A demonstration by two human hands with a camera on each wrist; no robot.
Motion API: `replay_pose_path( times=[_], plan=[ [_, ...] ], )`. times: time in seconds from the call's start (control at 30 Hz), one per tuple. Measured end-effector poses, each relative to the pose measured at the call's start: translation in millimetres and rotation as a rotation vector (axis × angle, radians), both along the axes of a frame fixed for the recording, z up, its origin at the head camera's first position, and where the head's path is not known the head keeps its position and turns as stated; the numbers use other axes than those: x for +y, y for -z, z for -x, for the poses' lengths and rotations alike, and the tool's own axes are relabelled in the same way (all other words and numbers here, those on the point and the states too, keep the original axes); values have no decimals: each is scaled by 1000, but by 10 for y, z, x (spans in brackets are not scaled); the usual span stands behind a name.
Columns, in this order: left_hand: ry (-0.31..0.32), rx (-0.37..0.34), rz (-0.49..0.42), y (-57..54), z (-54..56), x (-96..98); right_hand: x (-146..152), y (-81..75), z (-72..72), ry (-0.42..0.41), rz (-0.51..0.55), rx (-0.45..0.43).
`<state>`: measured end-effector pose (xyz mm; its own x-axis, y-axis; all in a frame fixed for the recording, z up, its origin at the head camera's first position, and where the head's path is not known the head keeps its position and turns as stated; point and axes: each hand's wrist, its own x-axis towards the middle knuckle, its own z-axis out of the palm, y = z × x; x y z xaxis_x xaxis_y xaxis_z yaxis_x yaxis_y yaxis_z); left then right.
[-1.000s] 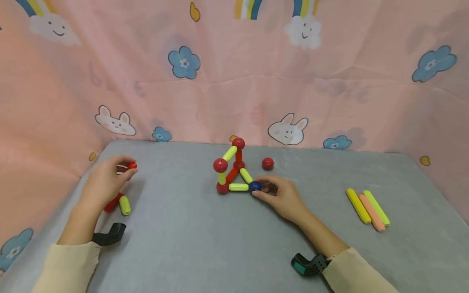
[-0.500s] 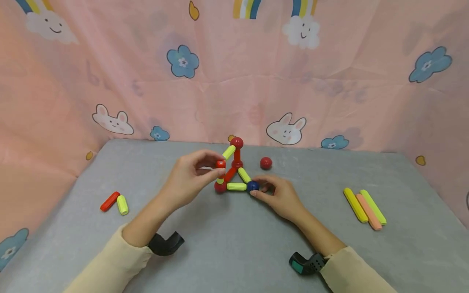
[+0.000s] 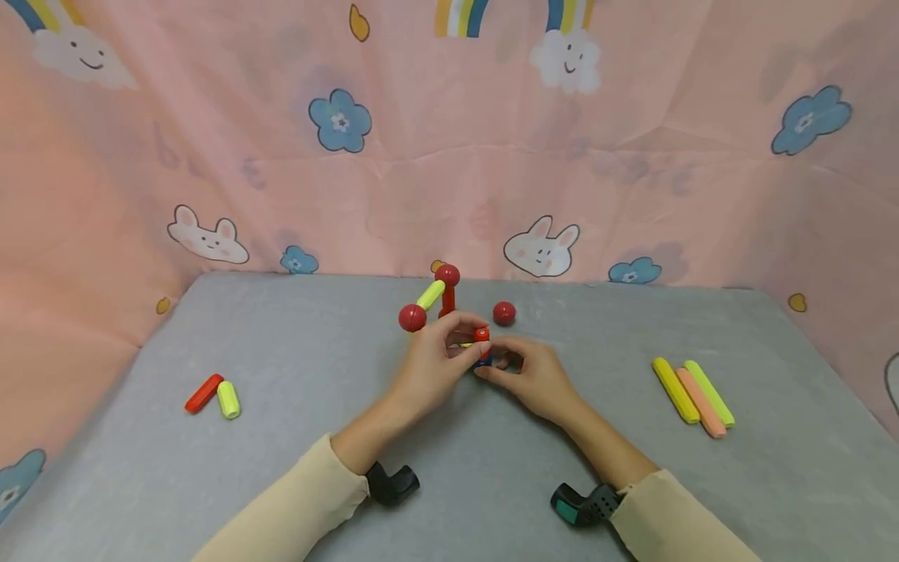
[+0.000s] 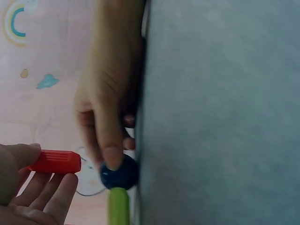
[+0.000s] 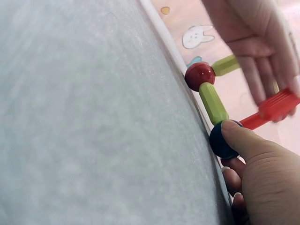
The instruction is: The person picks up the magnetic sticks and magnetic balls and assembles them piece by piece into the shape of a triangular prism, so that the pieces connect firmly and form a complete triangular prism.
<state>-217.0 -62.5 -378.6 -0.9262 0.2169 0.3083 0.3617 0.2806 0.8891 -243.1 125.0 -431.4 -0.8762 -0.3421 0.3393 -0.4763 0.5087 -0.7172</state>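
Observation:
My left hand pinches a short red magnetic rod between thumb and fingers, upright over a blue ball. In the left wrist view a small gap shows between the rod and the ball. My right hand pinches that ball at the table, thumb on it. The ball joins a frame of rods and balls: a yellow-green rod runs from it to a red ball. Two raised red balls, the nearer one and the farther one, carry a yellow-green rod between them. My left hand hides much of the frame.
A loose red ball lies behind my right hand. On the left are a red rod and a short yellow-green rod. Three longer rods, a peach one in the middle, lie on the right. A patterned pink cloth hangs behind the grey table.
My left hand has carried the red rod from the table's left side, past the frame's near left corner, to above the blue ball. My right hand has stayed on the ball.

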Motion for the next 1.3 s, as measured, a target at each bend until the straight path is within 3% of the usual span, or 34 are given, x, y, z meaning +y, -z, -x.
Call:
replay_pose_path(
  times=[0.53,0.93,1.1,1.2,1.3],
  plan=[
    [-12,7,23,141,108,68,66,4,8,14,-11,15],
    [10,74,43,153,162,75,71,-14,27,24,-10,14],
    [15,144,107,32,50,13,51,-20,10,19,-15,19],
    [-10,273,148,-128,-73,-108,36,-8,-17,14,-22,1],
    [-80,403,140,-277,-108,-329,8,-9,-31,16,-21,-33]
  ],
)
